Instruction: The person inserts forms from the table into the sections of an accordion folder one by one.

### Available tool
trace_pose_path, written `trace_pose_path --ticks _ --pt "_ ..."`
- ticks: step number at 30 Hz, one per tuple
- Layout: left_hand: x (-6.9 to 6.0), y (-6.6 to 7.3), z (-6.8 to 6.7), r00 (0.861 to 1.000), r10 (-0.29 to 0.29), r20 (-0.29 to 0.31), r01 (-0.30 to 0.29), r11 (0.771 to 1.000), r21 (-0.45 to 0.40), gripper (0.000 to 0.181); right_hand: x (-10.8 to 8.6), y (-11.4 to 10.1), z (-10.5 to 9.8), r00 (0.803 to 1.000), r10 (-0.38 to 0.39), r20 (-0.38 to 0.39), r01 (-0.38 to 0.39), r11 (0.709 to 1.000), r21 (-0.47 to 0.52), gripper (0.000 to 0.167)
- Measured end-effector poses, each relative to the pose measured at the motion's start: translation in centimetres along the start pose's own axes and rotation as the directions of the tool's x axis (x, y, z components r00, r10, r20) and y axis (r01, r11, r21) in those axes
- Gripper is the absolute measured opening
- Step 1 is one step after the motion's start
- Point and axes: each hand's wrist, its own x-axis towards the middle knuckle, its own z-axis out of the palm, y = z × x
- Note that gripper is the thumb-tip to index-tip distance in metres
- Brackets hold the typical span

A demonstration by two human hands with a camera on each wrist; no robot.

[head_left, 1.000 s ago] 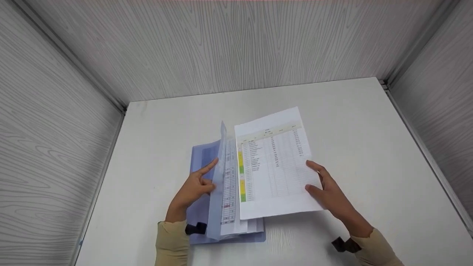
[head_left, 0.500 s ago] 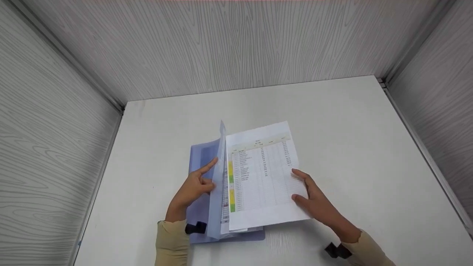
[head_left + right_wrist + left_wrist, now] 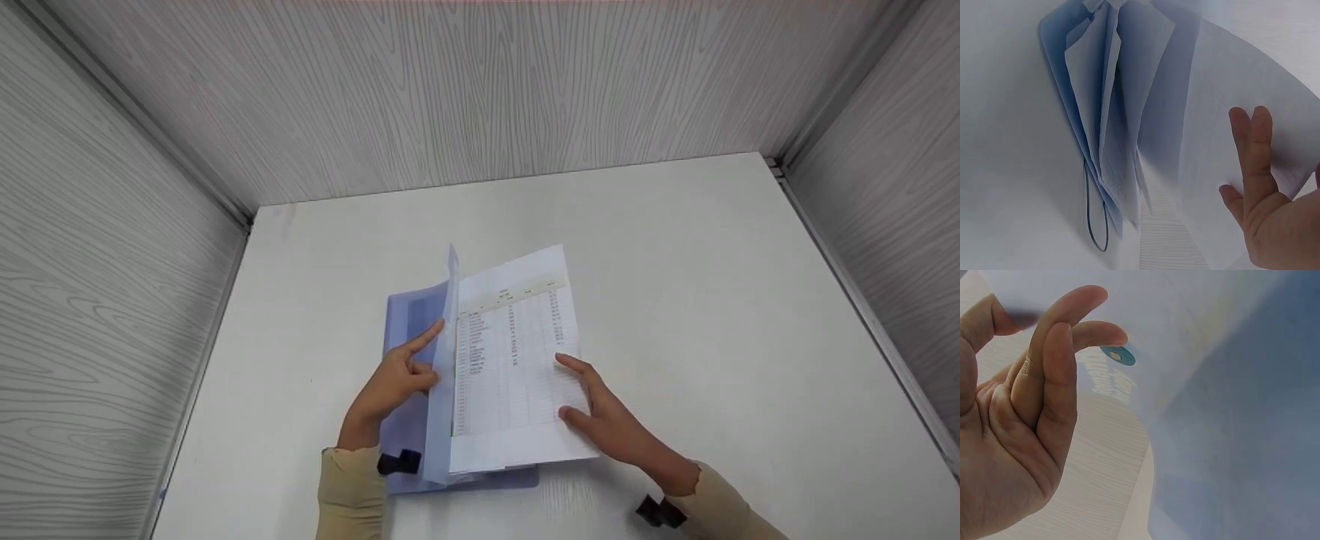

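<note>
A translucent blue document folder [image 3: 409,480] lies on the table with its flap [image 3: 441,412] raised. My left hand [image 3: 390,382] touches the flap from the left, with the index finger extended and other fingers bent. In the left wrist view, a teal round button [image 3: 1117,355] shows on the flap beside a fingertip. My right hand [image 3: 611,424] pinches a printed table sheet [image 3: 510,405] by its right edge, thumb and index finger on top and other fingers underneath. The sheet's left edge is hidden behind the flap. Several papers [image 3: 1123,140] show inside the folder in the right wrist view.
A thin dark cord loop [image 3: 1088,219] hangs from the folder's edge. The white table [image 3: 675,247] is bounded by grey wood-grain panels [image 3: 480,90] at the back and both sides. Black camera mounts [image 3: 400,462] sit on both wrists.
My right hand has moved left and slightly toward me with the sheet, and its coloured left strip has slid behind the flap. The left hand has stayed in place.
</note>
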Motion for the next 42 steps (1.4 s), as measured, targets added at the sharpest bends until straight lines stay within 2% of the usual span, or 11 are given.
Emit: trace_pose_path --ticks 5,10,14,19,25,28,31,36,42 --pt "0.0 -0.3 0.0 1.000 0.014 0.004 -0.014 1.000 0.006 0.081 0.5 0.1 1.0 0.999 -0.028 0.032 0.028 1.000 0.001 0.071" --pt "0.0 -0.4 0.0 1.000 0.002 -0.009 -0.002 1.000 0.013 0.081 1.0 0.4 1.9 0.997 -0.057 0.054 0.056 0.998 0.014 0.072" --pt "0.0 -0.4 0.2 1.000 -0.012 -0.020 0.013 1.000 0.023 0.081 1.4 0.7 2.2 0.996 -0.049 0.073 0.047 0.998 0.028 0.073" --pt "0.1 -0.3 0.2 1.000 -0.016 -0.024 0.016 0.999 0.036 0.081 2.4 0.7 1.1 0.997 -0.033 0.074 0.027 0.996 0.084 0.070" --pt "0.1 -0.4 0.1 1.000 -0.007 -0.016 0.008 0.999 0.051 0.082 4.6 0.7 -0.5 0.997 -0.026 0.068 0.016 0.989 0.147 0.064" --pt "0.1 -0.3 0.2 1.000 -0.005 -0.013 0.005 0.999 0.046 0.081 5.3 0.5 -1.1 0.996 0.001 0.092 -0.013 0.991 0.132 0.063" --pt "0.0 -0.3 0.3 1.000 0.003 -0.012 -0.003 0.999 0.039 0.081 5.4 0.0 -1.7 0.991 0.026 0.129 -0.040 0.993 0.109 0.064" --pt "-0.1 -0.2 0.3 1.000 0.014 -0.005 -0.013 0.999 0.037 0.081 5.0 -0.8 -2.1 0.989 -0.008 0.150 -0.009 0.994 0.113 0.066" --pt "0.0 -0.2 0.3 1.000 -0.014 -0.008 0.014 0.999 0.030 0.082 5.1 -0.3 -1.0 0.987 -0.042 0.152 0.024 0.993 0.114 0.066"
